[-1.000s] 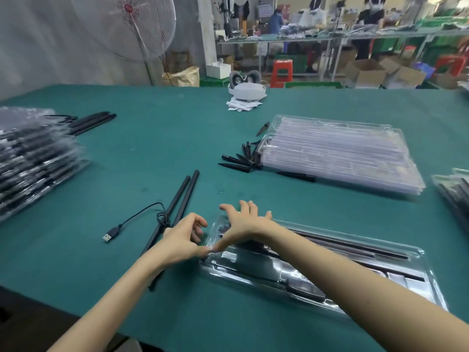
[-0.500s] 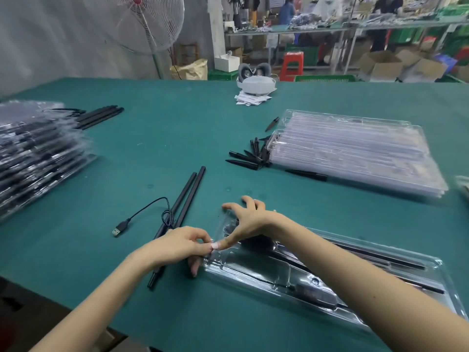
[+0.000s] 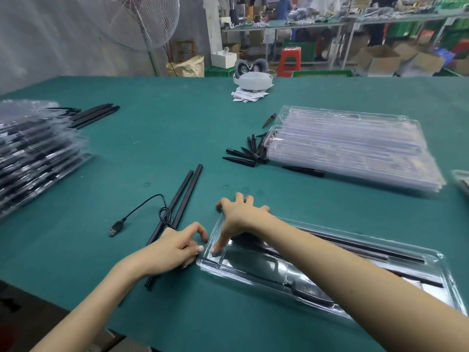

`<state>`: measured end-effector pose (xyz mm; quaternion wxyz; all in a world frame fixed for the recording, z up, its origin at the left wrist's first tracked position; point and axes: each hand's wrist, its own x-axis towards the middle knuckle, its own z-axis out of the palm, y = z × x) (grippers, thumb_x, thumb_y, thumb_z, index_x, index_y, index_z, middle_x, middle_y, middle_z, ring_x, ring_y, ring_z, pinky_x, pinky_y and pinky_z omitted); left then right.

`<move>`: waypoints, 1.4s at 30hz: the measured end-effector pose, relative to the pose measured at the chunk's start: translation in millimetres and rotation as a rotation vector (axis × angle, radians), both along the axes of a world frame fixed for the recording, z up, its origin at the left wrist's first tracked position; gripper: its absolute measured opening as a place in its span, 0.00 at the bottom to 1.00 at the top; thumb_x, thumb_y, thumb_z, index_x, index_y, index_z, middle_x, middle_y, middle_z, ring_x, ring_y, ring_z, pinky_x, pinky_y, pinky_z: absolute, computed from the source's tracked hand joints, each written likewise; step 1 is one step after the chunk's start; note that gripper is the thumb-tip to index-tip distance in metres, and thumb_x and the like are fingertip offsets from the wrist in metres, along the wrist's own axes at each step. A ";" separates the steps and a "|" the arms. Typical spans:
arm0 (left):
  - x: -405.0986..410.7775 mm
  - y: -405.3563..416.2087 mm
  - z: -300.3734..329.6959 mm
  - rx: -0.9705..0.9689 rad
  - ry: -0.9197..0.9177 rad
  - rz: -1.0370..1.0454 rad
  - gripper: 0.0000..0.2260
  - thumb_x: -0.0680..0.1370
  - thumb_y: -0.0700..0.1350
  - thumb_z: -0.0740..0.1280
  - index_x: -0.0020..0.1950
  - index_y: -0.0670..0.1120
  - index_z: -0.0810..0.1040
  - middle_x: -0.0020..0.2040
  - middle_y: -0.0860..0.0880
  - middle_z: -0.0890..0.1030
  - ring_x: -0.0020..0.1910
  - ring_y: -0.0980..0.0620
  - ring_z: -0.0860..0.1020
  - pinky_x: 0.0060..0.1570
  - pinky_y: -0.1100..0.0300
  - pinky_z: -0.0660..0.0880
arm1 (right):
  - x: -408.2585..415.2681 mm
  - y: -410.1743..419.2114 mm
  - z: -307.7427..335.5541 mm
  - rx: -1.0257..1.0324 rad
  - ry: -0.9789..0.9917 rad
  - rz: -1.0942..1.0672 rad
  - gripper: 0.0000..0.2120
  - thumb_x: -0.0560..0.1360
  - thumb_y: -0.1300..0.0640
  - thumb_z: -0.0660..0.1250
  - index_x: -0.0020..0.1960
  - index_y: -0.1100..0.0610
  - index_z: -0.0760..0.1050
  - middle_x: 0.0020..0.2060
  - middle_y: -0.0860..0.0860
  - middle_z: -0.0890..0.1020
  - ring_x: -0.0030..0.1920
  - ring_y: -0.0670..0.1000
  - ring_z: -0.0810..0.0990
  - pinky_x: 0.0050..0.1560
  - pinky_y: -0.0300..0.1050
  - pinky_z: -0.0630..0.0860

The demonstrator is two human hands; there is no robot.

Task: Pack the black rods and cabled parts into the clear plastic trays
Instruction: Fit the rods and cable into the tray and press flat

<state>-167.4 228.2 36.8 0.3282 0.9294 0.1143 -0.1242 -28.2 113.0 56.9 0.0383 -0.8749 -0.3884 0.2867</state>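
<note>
our right hand [image 3: 238, 219] lies spread, fingers straight, pressing the left end of the clear tray [image 3: 431, 273], where black rods already sit. our left hand [image 3: 175, 247], fingers curled, rests over two loose black rods [image 3: 186, 191] beside the tray; we cannot tell if it grips them. their cable [image 3: 142, 207] trails left.

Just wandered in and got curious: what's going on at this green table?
A person is packing black parts into a clear plastic tray. The right hand presses its spread fingers on the tray's left end, where rods already lie inside. The left hand rests at the tray's corner, over two loose black rods with a USB cable that are not yet packed. Empty trays are stacked to the right, filled trays to the left.
</note>
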 end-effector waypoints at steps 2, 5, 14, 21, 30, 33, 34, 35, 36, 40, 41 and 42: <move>-1.1 -4.1 5.2 0.159 -0.043 0.012 0.05 0.81 0.44 0.61 0.53 0.55 0.70 0.37 0.55 0.77 0.38 0.60 0.71 0.47 0.65 0.65 | -2.9 6.1 4.0 -0.026 -0.033 0.066 0.49 0.60 0.40 0.79 0.73 0.48 0.57 0.69 0.54 0.60 0.72 0.59 0.54 0.64 0.70 0.63; -19.0 -21.7 14.0 0.437 -0.403 0.202 0.07 0.79 0.44 0.64 0.49 0.57 0.72 0.44 0.60 0.73 0.45 0.61 0.71 0.50 0.60 0.63 | -0.8 6.9 4.7 -0.007 -0.006 0.082 0.49 0.61 0.42 0.79 0.74 0.47 0.57 0.69 0.54 0.59 0.72 0.59 0.52 0.63 0.71 0.63; -36.4 -63.9 -7.8 -0.070 -0.087 0.657 0.17 0.76 0.63 0.61 0.42 0.51 0.76 0.31 0.50 0.78 0.24 0.55 0.73 0.31 0.60 0.68 | 24.1 -24.4 -14.6 0.427 0.423 -0.094 0.38 0.70 0.36 0.69 0.74 0.43 0.56 0.74 0.49 0.60 0.73 0.52 0.59 0.73 0.59 0.54; -14.5 -71.8 -6.4 -0.784 -0.179 0.805 0.09 0.81 0.42 0.62 0.46 0.38 0.70 0.32 0.45 0.83 0.30 0.44 0.82 0.25 0.62 0.76 | 56.7 -70.2 -8.4 0.335 0.339 -0.061 0.27 0.74 0.42 0.67 0.69 0.53 0.69 0.59 0.49 0.76 0.59 0.47 0.75 0.61 0.38 0.67; -10.2 -80.6 -12.9 -0.748 -0.234 0.829 0.03 0.79 0.33 0.61 0.45 0.37 0.70 0.27 0.42 0.81 0.24 0.49 0.79 0.22 0.65 0.73 | 54.5 -87.0 -16.7 0.430 0.284 -0.041 0.25 0.75 0.47 0.68 0.69 0.55 0.71 0.62 0.51 0.77 0.56 0.46 0.74 0.58 0.35 0.66; -8.8 -82.4 -14.4 -0.746 -0.240 0.825 0.04 0.79 0.33 0.60 0.45 0.38 0.70 0.27 0.42 0.80 0.23 0.49 0.79 0.21 0.66 0.73 | 50.7 -89.1 -19.8 0.455 0.215 -0.020 0.25 0.75 0.47 0.68 0.70 0.55 0.70 0.63 0.52 0.76 0.57 0.46 0.74 0.58 0.34 0.66; -9.0 -82.5 -14.3 -0.757 -0.237 0.815 0.04 0.79 0.34 0.60 0.44 0.38 0.70 0.27 0.42 0.80 0.24 0.49 0.79 0.22 0.65 0.73 | 48.5 -89.7 -20.1 0.477 0.174 -0.003 0.25 0.76 0.48 0.68 0.70 0.55 0.69 0.63 0.54 0.75 0.60 0.47 0.73 0.60 0.35 0.66; -9.7 -82.0 -14.1 -0.774 -0.230 0.800 0.04 0.80 0.35 0.60 0.44 0.39 0.69 0.27 0.42 0.80 0.24 0.48 0.79 0.22 0.65 0.73 | 46.0 -90.7 -19.5 0.512 0.118 0.012 0.25 0.76 0.48 0.67 0.70 0.55 0.69 0.64 0.54 0.73 0.63 0.49 0.72 0.63 0.38 0.65; -10.2 -80.5 -13.5 -0.803 -0.217 0.786 0.05 0.80 0.37 0.60 0.45 0.39 0.69 0.28 0.42 0.80 0.24 0.47 0.79 0.22 0.65 0.73 | 42.8 -93.1 -18.0 0.557 0.048 0.026 0.24 0.77 0.48 0.66 0.70 0.54 0.68 0.64 0.54 0.73 0.65 0.50 0.70 0.67 0.43 0.64; -15.2 -68.7 -8.0 -0.944 -0.129 0.742 0.12 0.83 0.47 0.56 0.52 0.37 0.68 0.37 0.36 0.81 0.24 0.45 0.78 0.21 0.64 0.73 | 26.0 -111.9 -6.5 0.640 -0.037 0.174 0.17 0.77 0.47 0.65 0.65 0.50 0.73 0.57 0.49 0.75 0.58 0.46 0.72 0.64 0.47 0.68; -16.7 -66.4 -7.0 -0.973 -0.119 0.729 0.11 0.83 0.46 0.55 0.52 0.38 0.67 0.38 0.35 0.82 0.23 0.45 0.78 0.20 0.64 0.73 | 19.2 -118.1 -4.3 0.606 -0.020 0.220 0.18 0.77 0.45 0.65 0.64 0.50 0.74 0.56 0.48 0.76 0.56 0.44 0.74 0.61 0.44 0.70; -17.6 -64.7 -6.5 -0.992 -0.115 0.718 0.10 0.83 0.46 0.54 0.51 0.38 0.67 0.39 0.34 0.82 0.23 0.45 0.78 0.20 0.64 0.73 | 11.7 -123.4 -3.4 0.565 -0.034 0.256 0.19 0.76 0.42 0.64 0.64 0.49 0.75 0.55 0.46 0.76 0.53 0.43 0.74 0.59 0.43 0.71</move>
